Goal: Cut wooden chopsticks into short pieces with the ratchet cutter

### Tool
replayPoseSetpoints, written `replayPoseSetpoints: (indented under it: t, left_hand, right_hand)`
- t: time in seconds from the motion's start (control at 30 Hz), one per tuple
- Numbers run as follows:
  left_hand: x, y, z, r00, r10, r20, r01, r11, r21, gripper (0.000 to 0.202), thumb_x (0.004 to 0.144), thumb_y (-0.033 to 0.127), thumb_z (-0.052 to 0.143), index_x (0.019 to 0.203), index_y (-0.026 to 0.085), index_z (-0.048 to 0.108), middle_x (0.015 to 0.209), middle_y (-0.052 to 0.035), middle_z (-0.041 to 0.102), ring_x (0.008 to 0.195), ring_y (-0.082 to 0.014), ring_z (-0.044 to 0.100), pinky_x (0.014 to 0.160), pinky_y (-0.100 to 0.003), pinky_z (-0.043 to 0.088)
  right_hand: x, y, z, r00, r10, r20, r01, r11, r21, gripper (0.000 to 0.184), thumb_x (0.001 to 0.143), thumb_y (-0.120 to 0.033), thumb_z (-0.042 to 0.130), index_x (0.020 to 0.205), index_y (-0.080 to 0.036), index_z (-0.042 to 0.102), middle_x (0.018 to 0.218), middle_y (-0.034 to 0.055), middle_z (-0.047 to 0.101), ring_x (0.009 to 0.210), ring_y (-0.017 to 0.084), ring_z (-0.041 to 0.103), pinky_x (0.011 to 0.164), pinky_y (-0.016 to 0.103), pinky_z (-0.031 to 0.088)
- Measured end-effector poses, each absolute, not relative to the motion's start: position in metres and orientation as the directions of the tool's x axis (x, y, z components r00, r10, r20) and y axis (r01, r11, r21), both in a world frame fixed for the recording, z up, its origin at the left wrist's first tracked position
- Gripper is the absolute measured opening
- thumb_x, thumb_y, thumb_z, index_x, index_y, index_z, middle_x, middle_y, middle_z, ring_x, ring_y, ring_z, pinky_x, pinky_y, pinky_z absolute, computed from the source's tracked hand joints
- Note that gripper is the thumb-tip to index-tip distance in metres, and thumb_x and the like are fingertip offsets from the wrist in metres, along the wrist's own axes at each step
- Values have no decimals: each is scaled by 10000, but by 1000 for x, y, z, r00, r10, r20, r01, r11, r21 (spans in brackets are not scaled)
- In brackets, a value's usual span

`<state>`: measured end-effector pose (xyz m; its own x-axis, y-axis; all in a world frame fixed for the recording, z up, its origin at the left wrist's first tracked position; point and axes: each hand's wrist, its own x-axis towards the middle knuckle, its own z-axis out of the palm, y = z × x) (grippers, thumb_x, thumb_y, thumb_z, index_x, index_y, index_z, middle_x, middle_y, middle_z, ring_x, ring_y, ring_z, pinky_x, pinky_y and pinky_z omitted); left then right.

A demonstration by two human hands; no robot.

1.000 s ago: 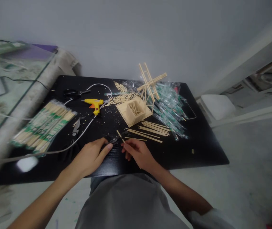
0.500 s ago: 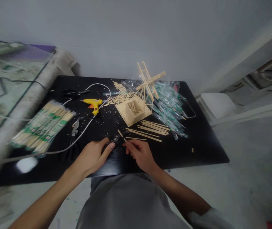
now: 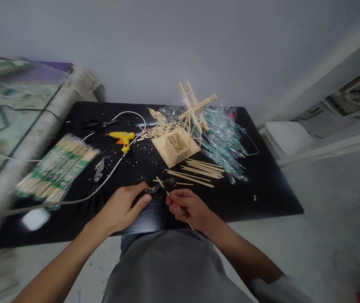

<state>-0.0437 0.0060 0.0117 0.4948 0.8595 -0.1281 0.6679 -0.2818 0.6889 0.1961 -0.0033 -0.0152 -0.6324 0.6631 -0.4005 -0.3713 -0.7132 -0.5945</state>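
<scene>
My left hand (image 3: 121, 208) is closed round the handles of dark cutting pliers (image 3: 164, 185) at the near edge of the black table (image 3: 262, 189). My right hand (image 3: 188, 207) is closed on a thin wooden stick (image 3: 168, 193) whose far end lies in the pliers' jaws. A short cut piece of stick (image 3: 159, 182) shows just beyond the jaws. The two hands are close together, almost touching.
Loose sticks (image 3: 195, 170) lie past my hands, before a small wooden box model (image 3: 176, 146) and a stick frame (image 3: 194, 107). A yellow glue gun (image 3: 122, 138) with white cable, scissors (image 3: 98, 123), packs of chopsticks (image 3: 56, 168) and green wrappers (image 3: 227, 139) lie around.
My right hand has drawn back toward me, pulling the stick through the pliers' jaws. My left hand has stayed nearly in place.
</scene>
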Motion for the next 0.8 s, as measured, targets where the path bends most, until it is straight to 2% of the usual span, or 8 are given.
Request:
replayPoseSetpoints:
  t: [0.1,0.23,0.33,0.4,0.47,0.53,0.63,0.8]
  left_hand:
    - [-45,6,12,525,843,-116,673,-327,664,439,1069,507,309,955,196,598,849,-41,688,784,-215,684,713,-316,446]
    - [-43,7,13,517,847,-125,698,-332,634,447,1069,501,293,840,208,542,717,-10,614,649,-190,627,621,-303,390]
    - [-41,7,15,496,857,-142,700,-299,648,443,1069,499,303,850,207,555,726,-9,625,662,-187,632,635,-301,393]
    - [-41,8,16,485,860,-160,698,-270,663,448,1069,505,311,880,203,583,761,-14,648,701,-190,647,666,-302,407]
    - [-41,9,17,473,862,-183,696,-238,677,468,1067,522,318,874,201,599,769,-14,657,720,-190,650,692,-304,416]
    - [-41,10,16,466,857,-219,698,-203,687,508,1062,548,313,817,200,591,732,-9,643,700,-185,636,690,-305,414]
    - [-41,10,12,480,826,-296,691,-148,708,568,1050,594,291,765,199,582,688,-9,631,673,-180,615,665,-299,414]
    - [-39,9,5,518,774,-365,644,-72,762,617,1039,632,269,759,196,605,653,-4,645,639,-163,606,647,-277,435]
  right_hand:
    - [198,-4,-15,-690,605,-398,-379,-770,-513,375,733,-459,883,802,-150,683,516,-94,424,431,37,155,394,206,69]
    - [197,-5,-14,-687,611,-393,-403,-770,-494,378,742,-455,887,811,-146,681,521,-95,424,429,33,173,389,193,85]
    - [196,-6,-16,-648,662,-377,-419,-723,-550,363,785,-454,867,821,-139,691,527,-97,435,411,19,193,385,176,135]
    - [196,-5,-17,-607,712,-353,-399,-657,-640,350,831,-456,837,857,-133,706,561,-74,501,403,19,298,386,161,224]
    - [199,-3,-17,-550,774,-313,-368,-561,-741,339,844,-442,832,951,-144,712,692,-22,622,476,58,514,433,173,403]
    - [203,0,-16,-478,842,-251,-366,-451,-814,403,802,-373,879,1107,-198,683,942,19,696,656,123,685,566,248,576]
    - [209,5,-11,-458,876,-153,-382,-350,-855,592,746,-233,918,1256,-289,623,1251,35,651,809,151,742,681,311,650]
    - [212,10,-10,-612,782,-117,-369,-414,-832,374,841,-194,833,1197,-200,718,1026,41,718,770,148,736,673,284,659]
